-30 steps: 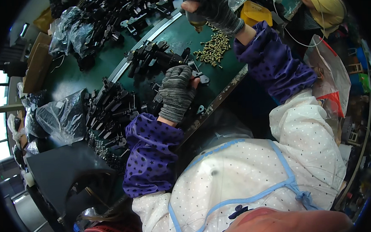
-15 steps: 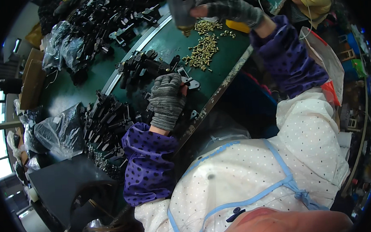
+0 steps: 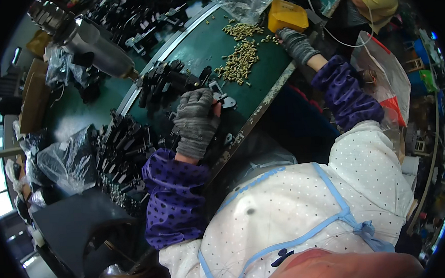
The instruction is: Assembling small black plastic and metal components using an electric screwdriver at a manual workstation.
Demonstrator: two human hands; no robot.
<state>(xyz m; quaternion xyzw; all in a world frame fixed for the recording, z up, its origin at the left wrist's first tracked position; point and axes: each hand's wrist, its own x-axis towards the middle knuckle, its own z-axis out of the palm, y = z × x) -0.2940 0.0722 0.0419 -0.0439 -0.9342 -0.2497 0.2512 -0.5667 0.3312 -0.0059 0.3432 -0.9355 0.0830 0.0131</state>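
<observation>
My left hand (image 3: 195, 123), in a grey knitted glove, is closed round a black metal bracket with a silver plate (image 3: 225, 101) showing past the thumb. Other black metal parts (image 3: 166, 77) lie just beyond it on the green table. My right hand (image 3: 298, 45), gloved the same way, is down at the table beside a yellow container (image 3: 287, 16). Its fingers are drawn together at a few loose brass screws (image 3: 269, 39); what they pinch, if anything, is hidden. A larger heap of brass screws (image 3: 238, 62) lies between the hands. A silver power screwdriver (image 3: 94, 47) hangs at the far left.
Black metal parts are heaped at the left (image 3: 125, 149) and the far side. Clear plastic bags (image 3: 70, 162) lie at the left, another (image 3: 248, 1) at the back. The table's worn edge (image 3: 252, 122) runs diagonally before me. A person (image 3: 376, 2) is at the far right.
My right hand has let go of the screwdriver and moved down and right to the loose screws. The screwdriver has swung to the left. My left hand keeps its hold, almost unmoved.
</observation>
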